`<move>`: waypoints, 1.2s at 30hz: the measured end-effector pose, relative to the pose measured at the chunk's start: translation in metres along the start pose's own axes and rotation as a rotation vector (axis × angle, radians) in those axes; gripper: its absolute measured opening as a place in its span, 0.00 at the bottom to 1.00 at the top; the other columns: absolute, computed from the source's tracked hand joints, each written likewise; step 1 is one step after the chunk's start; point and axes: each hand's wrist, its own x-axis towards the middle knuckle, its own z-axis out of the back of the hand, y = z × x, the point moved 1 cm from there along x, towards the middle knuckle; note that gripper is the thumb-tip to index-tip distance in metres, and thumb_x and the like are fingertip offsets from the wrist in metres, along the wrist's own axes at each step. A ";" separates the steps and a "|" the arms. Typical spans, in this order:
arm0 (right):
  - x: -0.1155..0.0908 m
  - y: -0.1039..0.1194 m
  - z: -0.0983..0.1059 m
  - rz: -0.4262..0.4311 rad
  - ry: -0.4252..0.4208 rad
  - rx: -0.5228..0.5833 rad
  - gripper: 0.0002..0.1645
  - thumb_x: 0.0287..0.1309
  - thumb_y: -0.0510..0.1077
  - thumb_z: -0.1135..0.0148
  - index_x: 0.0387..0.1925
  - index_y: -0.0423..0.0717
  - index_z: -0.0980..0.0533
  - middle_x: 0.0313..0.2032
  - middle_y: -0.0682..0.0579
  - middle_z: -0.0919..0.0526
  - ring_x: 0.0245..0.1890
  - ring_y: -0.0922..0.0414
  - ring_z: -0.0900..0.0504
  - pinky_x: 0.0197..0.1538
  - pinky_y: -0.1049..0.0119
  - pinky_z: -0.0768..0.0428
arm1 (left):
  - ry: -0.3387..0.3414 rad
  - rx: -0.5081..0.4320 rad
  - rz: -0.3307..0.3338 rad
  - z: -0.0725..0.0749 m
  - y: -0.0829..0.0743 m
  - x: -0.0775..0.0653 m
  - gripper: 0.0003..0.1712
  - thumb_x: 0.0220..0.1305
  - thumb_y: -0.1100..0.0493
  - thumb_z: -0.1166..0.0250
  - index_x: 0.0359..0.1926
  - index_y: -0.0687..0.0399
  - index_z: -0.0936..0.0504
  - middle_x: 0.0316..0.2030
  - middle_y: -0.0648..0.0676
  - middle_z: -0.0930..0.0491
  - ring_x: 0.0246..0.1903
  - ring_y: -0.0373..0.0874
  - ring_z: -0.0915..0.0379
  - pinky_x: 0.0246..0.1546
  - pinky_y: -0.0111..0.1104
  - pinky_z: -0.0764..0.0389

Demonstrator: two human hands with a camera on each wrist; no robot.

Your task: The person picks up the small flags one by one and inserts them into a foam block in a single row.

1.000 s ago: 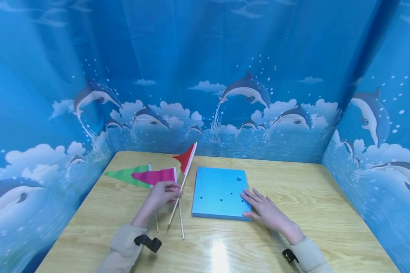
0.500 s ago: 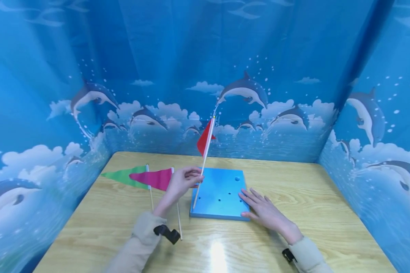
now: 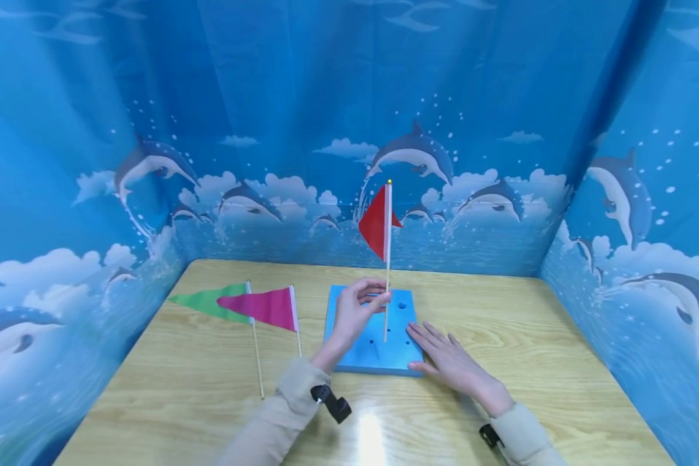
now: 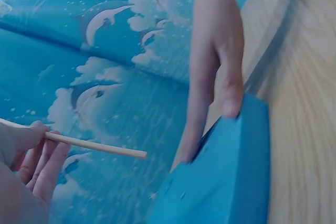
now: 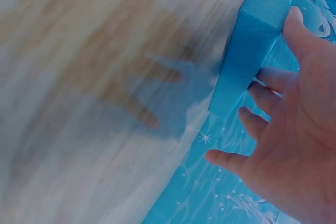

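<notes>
My left hand (image 3: 356,310) pinches the thin wooden stick of a red flag (image 3: 375,223) between thumb and fingers. The flag stands almost upright over a blue foam block (image 3: 355,359) with several small holes in its top. In the left wrist view the bare lower end of the stick (image 4: 113,149) shows apart from the block. My right hand (image 3: 451,362) rests on the block's right edge, its fingers spread and straight. The right wrist view shows the right hand's fingers (image 5: 262,95) along the block's side (image 5: 247,51).
Left of the block, a green pennant (image 3: 210,301) and a magenta pennant (image 3: 270,307) lie overlapping on the wooden table (image 3: 169,388), their sticks toward the front. A blue dolphin-print curtain (image 3: 303,129) encloses the back and sides.
My left hand has lifted the red flag from beside the other pennants and carried it right over the block. The flag has turned from slanted to nearly upright. My right hand stays put.
</notes>
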 end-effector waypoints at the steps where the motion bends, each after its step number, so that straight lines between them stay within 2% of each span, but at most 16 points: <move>1: 0.000 0.000 0.000 -0.003 0.003 0.004 0.44 0.71 0.62 0.44 0.78 0.47 0.43 0.77 0.45 0.42 0.77 0.38 0.46 0.70 0.25 0.48 | 0.001 -0.014 -0.006 -0.005 0.002 0.001 0.15 0.66 0.61 0.30 0.51 0.63 0.16 0.43 0.62 0.13 0.40 0.52 0.14 0.39 0.34 0.12; 2: 0.000 -0.001 0.000 -0.008 0.007 0.009 0.44 0.71 0.63 0.45 0.78 0.47 0.43 0.77 0.45 0.43 0.77 0.38 0.47 0.70 0.25 0.48 | 0.003 -0.020 -0.006 -0.010 -0.001 -0.001 0.14 0.66 0.61 0.30 0.51 0.63 0.16 0.43 0.62 0.13 0.41 0.54 0.14 0.40 0.35 0.12; 5: 0.000 -0.002 0.000 -0.012 0.006 0.013 0.44 0.71 0.63 0.44 0.78 0.47 0.42 0.77 0.45 0.42 0.77 0.38 0.47 0.70 0.25 0.48 | 0.008 -0.034 0.000 -0.025 0.005 0.000 0.13 0.66 0.61 0.31 0.50 0.61 0.16 0.44 0.62 0.13 0.43 0.55 0.15 0.40 0.33 0.12; 8: 0.000 -0.002 0.000 -0.013 0.005 0.000 0.44 0.70 0.63 0.44 0.77 0.46 0.41 0.77 0.44 0.41 0.77 0.38 0.46 0.69 0.25 0.46 | 0.010 -0.037 0.012 -0.036 0.013 0.000 0.12 0.67 0.65 0.32 0.50 0.64 0.16 0.45 0.64 0.14 0.45 0.58 0.16 0.41 0.33 0.12; 9: 0.001 -0.001 0.000 -0.012 0.003 -0.005 0.44 0.70 0.63 0.43 0.77 0.46 0.41 0.77 0.43 0.41 0.77 0.38 0.46 0.69 0.25 0.46 | 0.007 -0.041 0.011 -0.039 0.020 0.002 0.12 0.67 0.65 0.32 0.50 0.64 0.16 0.45 0.64 0.14 0.46 0.58 0.16 0.41 0.32 0.12; 11: 0.001 -0.001 0.001 -0.014 0.007 -0.016 0.45 0.70 0.64 0.43 0.77 0.45 0.41 0.76 0.43 0.40 0.77 0.38 0.46 0.69 0.25 0.45 | 0.001 -0.037 0.007 -0.044 0.026 0.002 0.13 0.67 0.67 0.33 0.51 0.66 0.16 0.46 0.66 0.15 0.47 0.61 0.17 0.42 0.33 0.12; 14: 0.002 -0.002 0.001 -0.031 0.024 -0.020 0.45 0.69 0.65 0.44 0.77 0.46 0.41 0.76 0.44 0.40 0.77 0.39 0.47 0.69 0.25 0.45 | -0.012 -0.023 0.000 -0.050 0.036 0.002 0.12 0.67 0.65 0.32 0.50 0.63 0.15 0.45 0.63 0.14 0.46 0.58 0.16 0.43 0.33 0.13; 18: 0.001 -0.002 0.002 -0.041 0.032 -0.012 0.46 0.69 0.65 0.43 0.77 0.46 0.41 0.76 0.44 0.40 0.77 0.38 0.48 0.69 0.25 0.45 | -0.025 0.026 0.016 -0.053 0.046 0.002 0.12 0.66 0.60 0.30 0.49 0.57 0.14 0.44 0.57 0.12 0.44 0.47 0.14 0.48 0.36 0.14; 22: 0.000 -0.002 0.002 -0.037 0.026 -0.015 0.46 0.69 0.65 0.43 0.77 0.44 0.40 0.76 0.43 0.39 0.77 0.37 0.47 0.68 0.25 0.44 | -0.024 0.057 0.018 -0.053 0.051 0.001 0.11 0.66 0.58 0.30 0.49 0.54 0.13 0.43 0.53 0.12 0.43 0.42 0.14 0.50 0.38 0.15; 26: 0.000 -0.001 0.003 -0.038 0.025 -0.014 0.45 0.69 0.65 0.44 0.77 0.45 0.41 0.76 0.42 0.40 0.77 0.37 0.47 0.68 0.25 0.44 | -0.013 0.067 0.027 -0.053 0.054 -0.001 0.12 0.66 0.59 0.30 0.49 0.56 0.14 0.42 0.53 0.12 0.43 0.42 0.15 0.49 0.35 0.14; 33: 0.000 -0.002 0.002 -0.035 0.021 -0.011 0.45 0.70 0.64 0.44 0.77 0.45 0.41 0.77 0.43 0.41 0.77 0.38 0.47 0.69 0.25 0.45 | 0.016 0.070 0.101 -0.052 0.058 -0.005 0.12 0.66 0.62 0.30 0.48 0.63 0.15 0.41 0.56 0.13 0.42 0.45 0.14 0.39 0.28 0.13; 36: 0.000 -0.002 0.002 -0.034 0.019 -0.020 0.45 0.70 0.65 0.45 0.77 0.45 0.41 0.76 0.42 0.41 0.77 0.38 0.47 0.69 0.25 0.44 | 0.027 0.091 0.109 -0.052 0.058 -0.004 0.14 0.66 0.61 0.30 0.50 0.64 0.16 0.42 0.56 0.13 0.44 0.45 0.15 0.42 0.28 0.14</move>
